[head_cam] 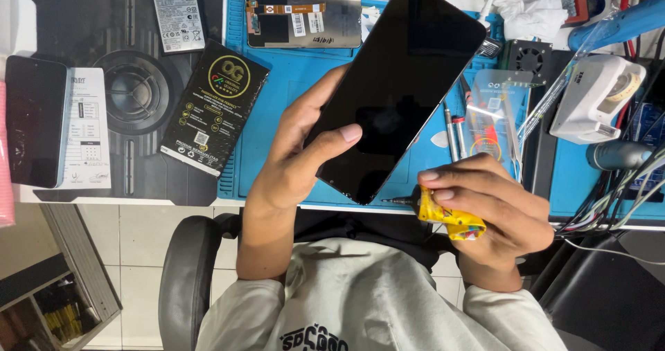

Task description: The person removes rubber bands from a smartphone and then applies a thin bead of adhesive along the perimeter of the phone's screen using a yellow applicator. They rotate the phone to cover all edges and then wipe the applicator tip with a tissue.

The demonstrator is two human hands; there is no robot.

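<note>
In the head view, the left hand (pixel 291 160) holds a black phone (pixel 398 81) up over the blue mat (pixel 291 81). The phone is tilted, with its top far from the person and its bottom corner near the table edge. The thumb lies across the dark glass and the other fingers are wrapped round the back, so the hand is clamped on the phone.

The right hand (pixel 495 209) is closed round a small yellow tube (pixel 447 216). The fingers are curled tight on it. The tube has a thin metal tip (pixel 396 201), and the tip points at the bottom corner of the phone, just beside it. I cannot tell if it touches.

It looks like the step of bringing the tube's tip to the phone's edge. With the tip so thin and so close, I think this calls for a steady hold on the phone and a slow, soft squeeze.

On the mat lie some thin tools (pixel 454 133) and a clear film (pixel 495 112), both near the phone. A flat screen part (pixel 305 20) lies at the far side. To the left are a black packet (pixel 215 109), a battery (pixel 179 20) and a second dark phone (pixel 34 119). A white tape holder (pixel 596 98) sits on the right, well apart from both hands.
</note>
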